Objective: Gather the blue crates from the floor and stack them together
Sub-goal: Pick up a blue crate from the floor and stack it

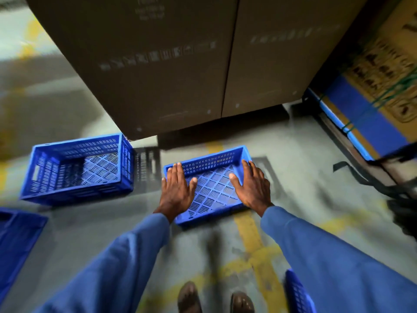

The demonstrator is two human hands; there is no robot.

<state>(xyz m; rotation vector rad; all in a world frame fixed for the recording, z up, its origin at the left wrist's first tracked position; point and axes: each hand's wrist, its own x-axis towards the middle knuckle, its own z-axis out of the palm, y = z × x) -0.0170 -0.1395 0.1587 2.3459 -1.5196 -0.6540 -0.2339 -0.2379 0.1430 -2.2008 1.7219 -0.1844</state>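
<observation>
Shallow blue crate [209, 188] sits on the floor [293, 177] just in front of the big cardboard box [158, 64]. Your left hand [177, 190] and right hand [252, 186] lie on its side rims, fingers [178, 169] spread, thumbs inside. Deeper blue crate [79, 168] stands left of it, apart.

We see long blue sleeves [126, 263] covering both arms to the wrists, plain fabric without visible markings. The left hand [177, 190] and right hand [252, 188] are bare. Dark brown footwear [189, 298] shows on both feet, blurred.
</observation>
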